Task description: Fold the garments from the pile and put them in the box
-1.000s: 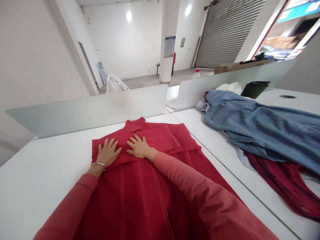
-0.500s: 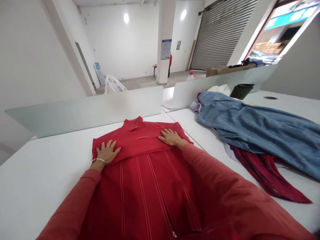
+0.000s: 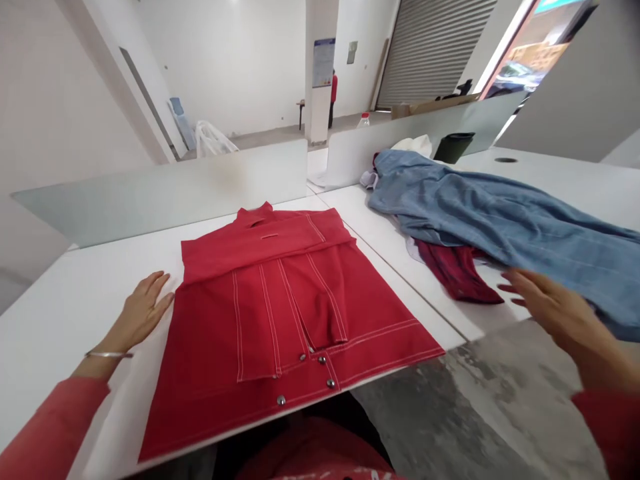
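A red jacket (image 3: 210, 353) with white stitching lies on the white table, its collar at the far end and its hem at the front edge. One sleeve (image 3: 300, 235) runs across its upper part; a stitched folded panel lies below. Several metal snap buttons show near the hem. My left hand (image 3: 145, 310) is open beside the jacket's left edge, fingers stretched and holding nothing. Off to the right, my right hand (image 3: 555, 310) is raised clear of the jacket, slightly blurred, fingers apart and nothing in it. From this view it overlaps the edge of the blue denim garment (image 3: 480, 200).
A dark red garment (image 3: 450, 270) pokes out from under the denim. Low frosted dividers (image 3: 165, 200) stand along the back of the white table (image 3: 35, 320). A dark green item (image 3: 454, 147) stands near the right divider. Beyond, a person in red is partly behind a pillar (image 3: 320, 113).
Both hands have left the folded sleeve, the left moving out to the left and the right swinging far right. More of the jacket's lower part and hem now shows.
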### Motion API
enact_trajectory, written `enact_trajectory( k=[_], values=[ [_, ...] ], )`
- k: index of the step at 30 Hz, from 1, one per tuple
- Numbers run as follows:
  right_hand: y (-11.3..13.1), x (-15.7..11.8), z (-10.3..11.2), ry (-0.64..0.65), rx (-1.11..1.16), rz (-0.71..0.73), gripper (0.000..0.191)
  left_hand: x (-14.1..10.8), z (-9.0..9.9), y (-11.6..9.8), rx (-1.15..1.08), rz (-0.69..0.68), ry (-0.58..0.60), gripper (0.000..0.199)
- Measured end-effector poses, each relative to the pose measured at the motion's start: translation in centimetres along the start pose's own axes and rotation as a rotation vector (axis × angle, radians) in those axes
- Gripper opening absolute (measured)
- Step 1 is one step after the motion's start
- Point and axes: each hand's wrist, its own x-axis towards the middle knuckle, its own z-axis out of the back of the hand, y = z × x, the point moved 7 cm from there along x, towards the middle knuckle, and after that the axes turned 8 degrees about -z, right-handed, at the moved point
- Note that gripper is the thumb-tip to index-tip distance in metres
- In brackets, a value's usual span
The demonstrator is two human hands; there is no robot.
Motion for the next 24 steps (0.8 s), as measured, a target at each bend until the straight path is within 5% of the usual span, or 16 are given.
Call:
enact_trajectory(
  k=[3,6,12,17,24],
  values=[
    [-4.1,-4.5,1.1,-0.079,0.211,-0.311,0.026,-5.9,1.7,-1.5,-0.028,-0.023,0.01,0.046],
    [-4.3,-7.8,0.9,-0.148,0.268,-0.281,0.027,-10.4,2.5,-4.8,-0.06,-0.104,0.011,0.046],
    [-0.1,-10.3,-3.1,0.132,0.082,0.296,0.041,-15.2,0.7,-10.7,-0.06,-0.305,0.086,0.072],
    [4.0,-13.1,-5.8,0.292,-0.205,0.93,0.054,-16.2,-1.5,-12.3,-0.006,-0.328,0.192,0.08],
    [3.1,-13.1,-8.8,0.349,-0.416,1.11,0.061,-16.4,-1.6,-12.6,-0.041,-0.312,0.244,0.057]
  ],
)
